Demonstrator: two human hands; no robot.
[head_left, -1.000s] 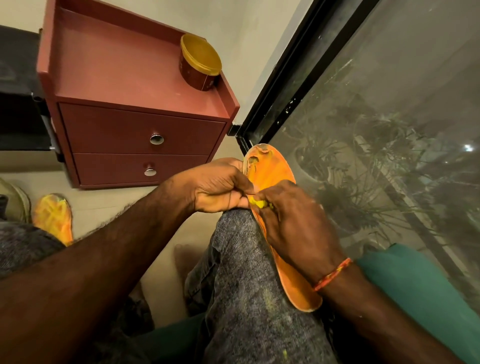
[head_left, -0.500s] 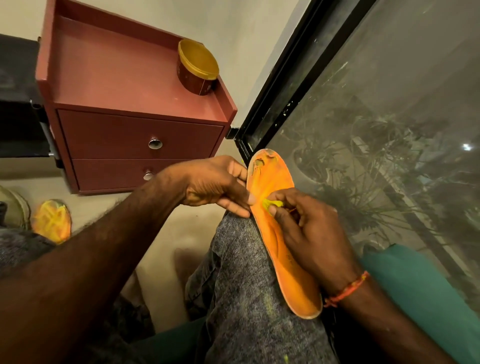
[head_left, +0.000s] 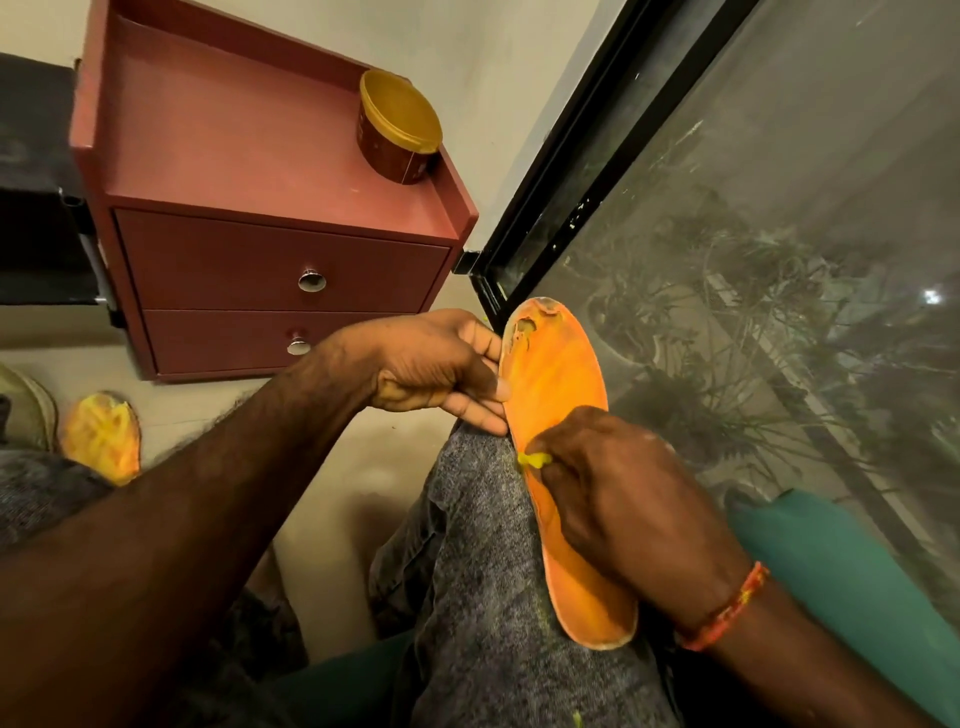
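An orange shoe insole (head_left: 558, 384), worn and torn at its toe end, lies lengthwise on my right knee in grey jeans (head_left: 483, 545). My left hand (head_left: 441, 366) holds the insole's left edge near the toe, fingertips on the rim. My right hand (head_left: 618, 499) rests on the middle of the insole and pinches a small yellow piece (head_left: 535, 459) against its left edge. What the yellow piece is I cannot make out.
A red two-drawer cabinet (head_left: 270, 260) stands ahead on the floor, with a gold-lidded tub (head_left: 399, 132) on top. A second orange insole (head_left: 104, 436) lies on the floor at left beside a shoe (head_left: 23, 405). A black-framed glass window (head_left: 753, 260) fills the right side. Green cushion (head_left: 852, 571) under me.
My right hand slid the yellow piece down along the insole toward the heel side. The left hand shifted up to the toe-end edge. More of the insole's front shows now.
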